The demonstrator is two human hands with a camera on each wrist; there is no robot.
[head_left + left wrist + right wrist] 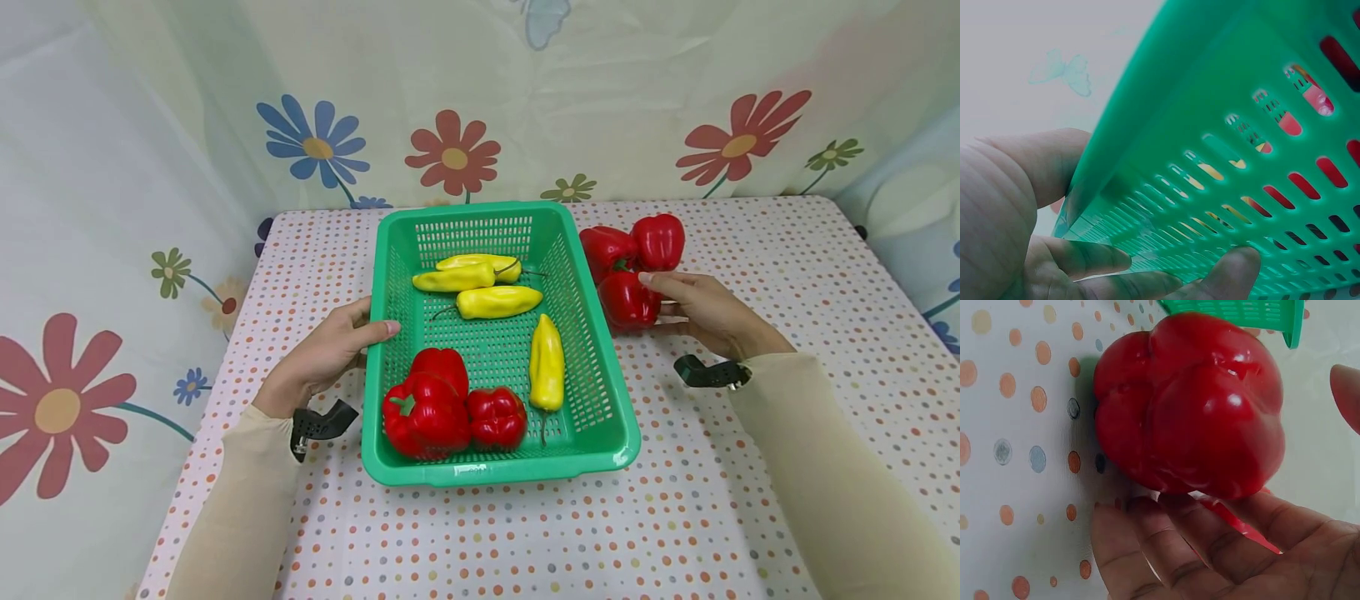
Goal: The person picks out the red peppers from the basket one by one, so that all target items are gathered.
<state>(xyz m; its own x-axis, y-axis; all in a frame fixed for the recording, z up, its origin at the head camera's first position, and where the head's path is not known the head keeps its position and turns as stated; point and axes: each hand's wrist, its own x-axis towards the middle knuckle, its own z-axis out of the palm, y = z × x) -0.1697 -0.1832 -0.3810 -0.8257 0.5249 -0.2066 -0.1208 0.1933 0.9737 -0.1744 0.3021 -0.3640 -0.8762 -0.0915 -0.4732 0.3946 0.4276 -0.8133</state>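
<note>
My left hand [333, 346] grips the left rim of a green plastic basket [498, 477], thumb over the rim and fingers against the outside wall in the left wrist view. Inside lie several yellow peppers [500, 302] and three red bell peppers [427, 417], the red ones in the near left corner. Right of the basket, my right hand [705, 308] is at the nearest of three red bell peppers on the table. In the right wrist view its fingers [1210, 544] lie along that red bell pepper [1191, 406], while the thumb stands apart from it.
The other two red bell peppers, one at the back [660, 242] and one against the basket's right side [603, 248], touch the nearest one. A dotted cloth [480, 542] covers the table. Flower-printed curtains [525, 100] hang behind and at both sides.
</note>
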